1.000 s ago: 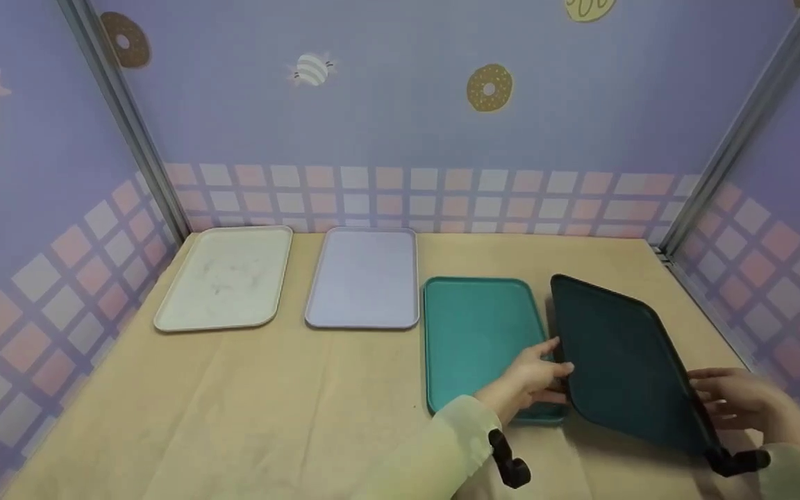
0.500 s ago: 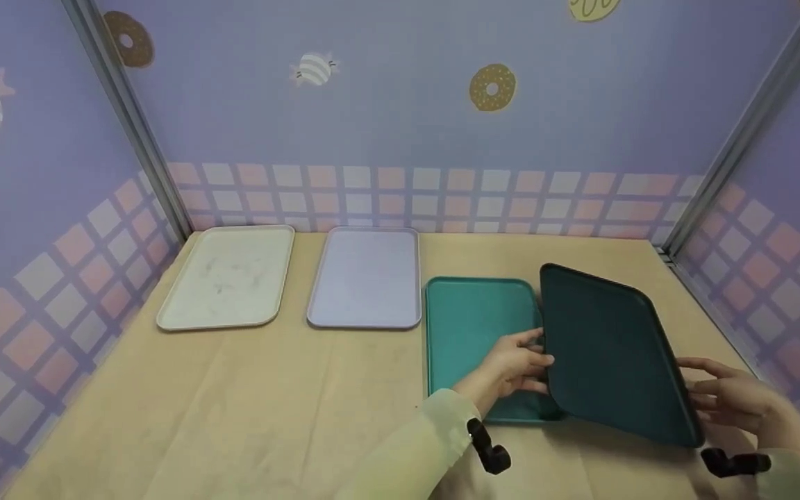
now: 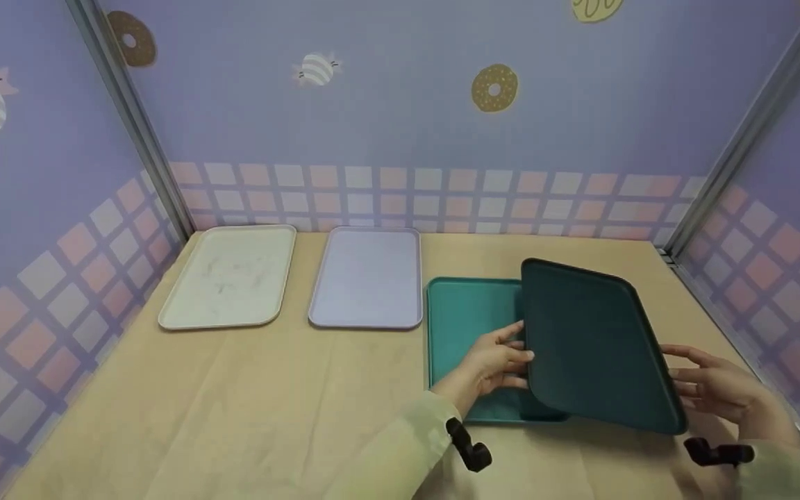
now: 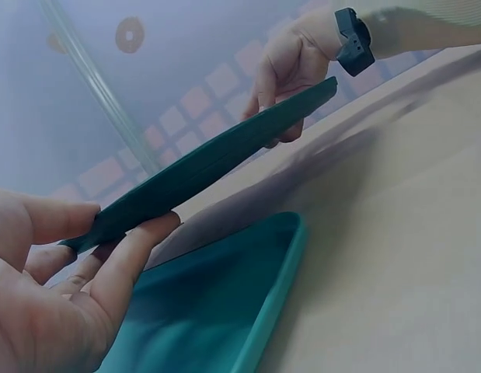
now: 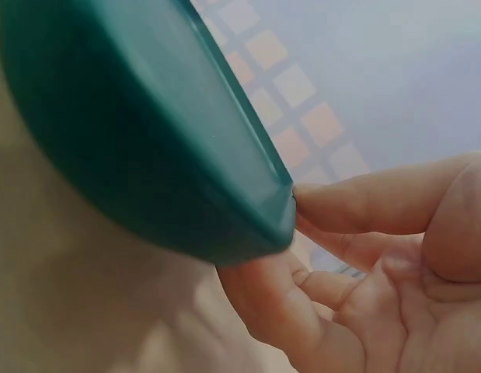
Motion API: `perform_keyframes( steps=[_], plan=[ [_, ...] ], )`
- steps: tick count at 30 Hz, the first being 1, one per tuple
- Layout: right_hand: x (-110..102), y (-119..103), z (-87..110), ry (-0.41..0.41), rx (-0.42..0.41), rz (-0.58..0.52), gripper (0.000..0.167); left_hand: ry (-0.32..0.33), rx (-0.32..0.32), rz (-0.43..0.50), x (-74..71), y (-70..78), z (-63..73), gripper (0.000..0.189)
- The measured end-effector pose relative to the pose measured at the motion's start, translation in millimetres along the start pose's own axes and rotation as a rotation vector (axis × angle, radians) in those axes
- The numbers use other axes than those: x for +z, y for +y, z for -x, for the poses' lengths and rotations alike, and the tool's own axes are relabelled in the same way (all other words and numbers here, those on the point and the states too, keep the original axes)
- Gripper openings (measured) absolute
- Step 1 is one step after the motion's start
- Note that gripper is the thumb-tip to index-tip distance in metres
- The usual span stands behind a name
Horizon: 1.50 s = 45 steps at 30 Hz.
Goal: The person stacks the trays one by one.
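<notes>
Dark green tray [image 3: 591, 347] is held tilted, partly above the teal tray [image 3: 469, 316]. Left hand [image 3: 494, 362] and right hand [image 3: 719, 390] pinch opposite long rims between thumb and fingers. Judged stiff, light, somewhat slippery; best gripped mid-rim, both sides.

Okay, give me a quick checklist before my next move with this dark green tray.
1. Left hand gripping the dark green tray's edge: ok.
2. Right hand holding the opposite side: ok.
3. Dark green tray lined up over the teal tray: not ok; in the head view it covers only the right part.
4. Left hand clear of the teal tray: cannot tell.
5. Lilac tray and white tray apart from the held one: ok.
</notes>
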State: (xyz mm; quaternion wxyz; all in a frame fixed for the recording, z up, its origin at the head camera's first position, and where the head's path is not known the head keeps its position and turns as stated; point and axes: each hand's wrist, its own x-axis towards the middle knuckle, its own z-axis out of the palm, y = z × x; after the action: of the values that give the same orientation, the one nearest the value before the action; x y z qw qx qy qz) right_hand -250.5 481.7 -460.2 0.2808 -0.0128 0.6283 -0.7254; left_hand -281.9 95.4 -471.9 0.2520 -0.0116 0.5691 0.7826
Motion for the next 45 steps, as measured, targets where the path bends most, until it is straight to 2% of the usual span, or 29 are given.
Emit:
perform_keyframes(
  steps=[10, 17, 21, 24, 29, 35, 45],
  plan=[
    [26.4, -8.8, -19.2, 0.032, -0.015, 0.068, 0.038, -0.009, 0.021, -0.002, -30.6, 8.2, 11.1, 0.071],
    [47.3, -13.6, -35.0, 0.096, -0.021, 0.186, 0.037, 0.043, 0.052, -0.077, -53.0, 12.4, 19.6, 0.068],
    [57.5, -15.1, -42.0, 0.076, -0.028, 0.209, 0.039, 0.075, 0.082, -0.111, -64.4, 13.8, 25.5, 0.065],
    [65.8, -16.2, -47.2, 0.068, -0.029, 0.227, 0.041, 0.105, 0.105, -0.126, -71.9, 16.1, 29.1, 0.060],
    [81.4, -15.3, -56.8, 0.116, -0.027, 0.287, 0.052, 0.150, 0.128, -0.178, -83.8, 20.7, 35.0, 0.054],
    [95.9, -9.6, -69.5, 0.140, -0.024, 0.310, 0.058, 0.198, 0.129, -0.268, -97.2, 25.7, 41.3, 0.050],
    [117.7, -1.1, -86.3, 0.167, -0.039, 0.332, 0.058, 0.261, 0.108, -0.398, -117.5, 27.2, 42.4, 0.045]
  ],
)
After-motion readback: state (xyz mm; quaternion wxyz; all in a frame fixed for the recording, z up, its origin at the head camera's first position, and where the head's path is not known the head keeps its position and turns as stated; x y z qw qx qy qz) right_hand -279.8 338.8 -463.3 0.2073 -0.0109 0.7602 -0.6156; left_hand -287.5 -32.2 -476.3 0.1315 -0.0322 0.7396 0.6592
